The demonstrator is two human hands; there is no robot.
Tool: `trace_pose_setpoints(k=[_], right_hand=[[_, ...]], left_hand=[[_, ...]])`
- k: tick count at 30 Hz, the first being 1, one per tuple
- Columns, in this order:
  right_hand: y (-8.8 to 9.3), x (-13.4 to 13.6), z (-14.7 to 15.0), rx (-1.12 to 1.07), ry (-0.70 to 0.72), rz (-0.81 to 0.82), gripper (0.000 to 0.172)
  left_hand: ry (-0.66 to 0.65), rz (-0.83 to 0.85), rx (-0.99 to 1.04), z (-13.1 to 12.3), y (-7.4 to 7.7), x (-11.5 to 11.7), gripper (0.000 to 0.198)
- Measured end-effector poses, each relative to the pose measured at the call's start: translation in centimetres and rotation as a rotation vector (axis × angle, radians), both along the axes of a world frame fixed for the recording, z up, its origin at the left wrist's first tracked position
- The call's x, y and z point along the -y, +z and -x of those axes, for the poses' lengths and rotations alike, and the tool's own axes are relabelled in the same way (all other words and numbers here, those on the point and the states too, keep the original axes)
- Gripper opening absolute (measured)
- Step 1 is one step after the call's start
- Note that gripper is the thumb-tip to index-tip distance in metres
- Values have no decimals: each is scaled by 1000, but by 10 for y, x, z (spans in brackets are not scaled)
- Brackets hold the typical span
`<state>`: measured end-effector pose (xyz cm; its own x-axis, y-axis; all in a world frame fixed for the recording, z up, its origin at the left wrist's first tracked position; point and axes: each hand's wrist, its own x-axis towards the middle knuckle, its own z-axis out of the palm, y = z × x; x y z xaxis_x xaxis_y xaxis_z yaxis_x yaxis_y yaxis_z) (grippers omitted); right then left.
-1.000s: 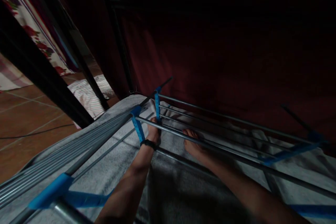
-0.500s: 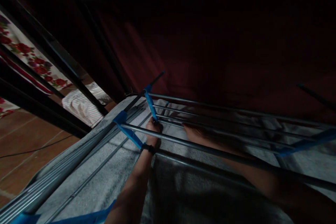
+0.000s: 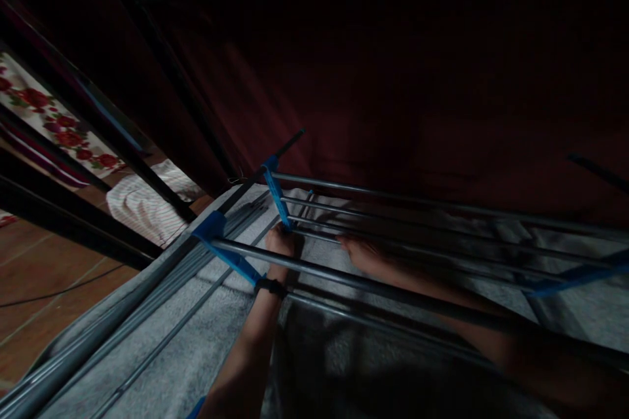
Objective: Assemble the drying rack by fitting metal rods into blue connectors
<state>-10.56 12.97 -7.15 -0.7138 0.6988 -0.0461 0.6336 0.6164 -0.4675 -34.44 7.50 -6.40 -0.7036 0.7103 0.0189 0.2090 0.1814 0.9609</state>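
Note:
A rack of grey metal tubes with blue plastic brackets lies on a grey fleecy blanket. My left hand [image 3: 279, 242], with a dark band at the wrist, is closed at the lower end of the far blue bracket [image 3: 278, 200], where a thin metal tube [image 3: 317, 234] meets it. Along that tube, to the right, my right hand [image 3: 361, 254] has its fingertips against the metal; shadow hides most of its fingers. A thicker tube [image 3: 344, 277] crosses in front of both forearms. Nearer on the left is another blue bracket [image 3: 236, 262].
Loose metal tubes [image 3: 122, 330] lie on the blanket [image 3: 181, 366] at the left. Dark posts [image 3: 142, 163] rise beside the tiled floor [image 3: 54, 255]. A striped cloth [image 3: 147, 203] lies there. A dark red curtain [image 3: 393, 98] hangs behind the rack.
The view has shifted slightly, so the near bracket and tubes sit a little further left. Both hands keep nearly the same places on the rack.

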Motion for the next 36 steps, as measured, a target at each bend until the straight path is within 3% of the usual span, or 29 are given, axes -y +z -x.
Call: trace_pose_setpoints(k=[3,8,14,20,36], right_hand=[[-3,-2,-2,10,-14,-3,48],[-8,2,-7,22,-17,-9,44],[-3,8,-9,-17,-26,-55,45],[-5,7,-9,-12,-22,-51,47],[1,6,-8,25,0,-21,45]], left_hand=[[-33,135,-283,-2,0,-1,22],[-31,135,-371,-6,-8,2,20],[1,120,-327,-10,-13,3,22],[62,66,-140,-13,-12,1,28],[31,107,-201,-11,-17,4,21]])
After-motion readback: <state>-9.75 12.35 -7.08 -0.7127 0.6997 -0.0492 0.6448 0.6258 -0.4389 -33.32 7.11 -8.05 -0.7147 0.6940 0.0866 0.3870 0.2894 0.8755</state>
